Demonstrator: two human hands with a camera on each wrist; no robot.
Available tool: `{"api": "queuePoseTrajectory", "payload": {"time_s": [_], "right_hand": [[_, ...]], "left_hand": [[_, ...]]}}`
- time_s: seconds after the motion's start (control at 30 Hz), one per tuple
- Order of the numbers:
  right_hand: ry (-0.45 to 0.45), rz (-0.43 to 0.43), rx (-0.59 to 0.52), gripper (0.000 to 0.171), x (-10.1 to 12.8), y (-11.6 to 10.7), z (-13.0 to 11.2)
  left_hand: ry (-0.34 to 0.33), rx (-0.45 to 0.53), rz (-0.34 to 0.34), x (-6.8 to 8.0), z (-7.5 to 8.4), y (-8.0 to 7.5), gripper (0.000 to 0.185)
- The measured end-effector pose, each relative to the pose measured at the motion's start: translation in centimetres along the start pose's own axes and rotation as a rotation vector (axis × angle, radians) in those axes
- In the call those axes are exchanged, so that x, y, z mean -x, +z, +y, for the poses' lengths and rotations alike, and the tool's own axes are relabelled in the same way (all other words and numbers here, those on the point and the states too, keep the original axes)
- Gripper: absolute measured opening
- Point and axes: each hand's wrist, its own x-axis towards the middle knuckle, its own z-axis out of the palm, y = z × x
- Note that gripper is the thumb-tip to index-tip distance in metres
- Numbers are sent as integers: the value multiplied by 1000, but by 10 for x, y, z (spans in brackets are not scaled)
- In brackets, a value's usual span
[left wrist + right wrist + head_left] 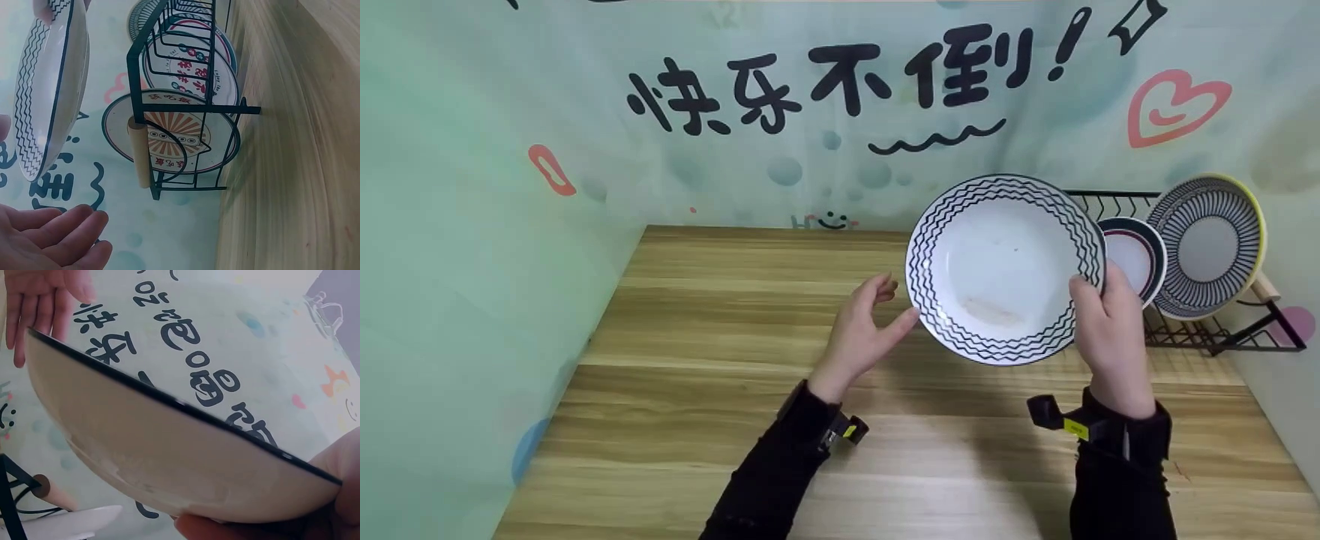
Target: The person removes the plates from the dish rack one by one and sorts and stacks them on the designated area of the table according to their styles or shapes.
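A deep white plate (pixel 1005 255) with black zigzag lines round its rim is held up above the table, its inside facing the head camera. My right hand (pixel 1114 337) grips its right edge, thumb on the inner rim and fingers behind. A faint brownish smudge marks the lower part of its inside. By the plate's left edge is my left hand (pixel 859 334), fingers loosely extended and not wrapped round it; whether the thumb touches the rim I cannot tell. The left wrist view shows the left fingers (pixel 67 236) apart from the plate (pixel 50 101).
At the right of the wooden table (pixel 720 420) stands a black wire dish rack (pixel 1222 346). It holds a small dark-rimmed dish (pixel 1126 255), a yellow-edged striped plate (pixel 1207 251) and a plate with an orange ray pattern (pixel 169 132). A printed cloth (pixel 735 180) hangs behind.
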Motion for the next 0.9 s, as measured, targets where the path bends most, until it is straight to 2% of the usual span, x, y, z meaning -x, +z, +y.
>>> {"api": "queuePoseTrajectory", "payload": {"time_s": [0.17, 0.33, 0.5, 0.63, 0.9], "right_hand": [[3, -65, -11, 38, 2, 5, 1], [-20, -86, -13, 35, 2, 10, 1], [-50, -126, -47, 39, 3, 14, 3], [-32, -161, -82, 39, 2, 18, 5], [-28, -176, -125, 37, -1, 25, 12]], "left_hand": [[26, 66, 0, -3, -4, 0, 68], [30, 122, 6, -4, -6, -1, 58], [-11, 181, 6, -5, -6, -1, 52], [-58, 219, 19, -4, -5, -1, 51], [-90, 183, 29, -3, -5, -2, 30]]}}
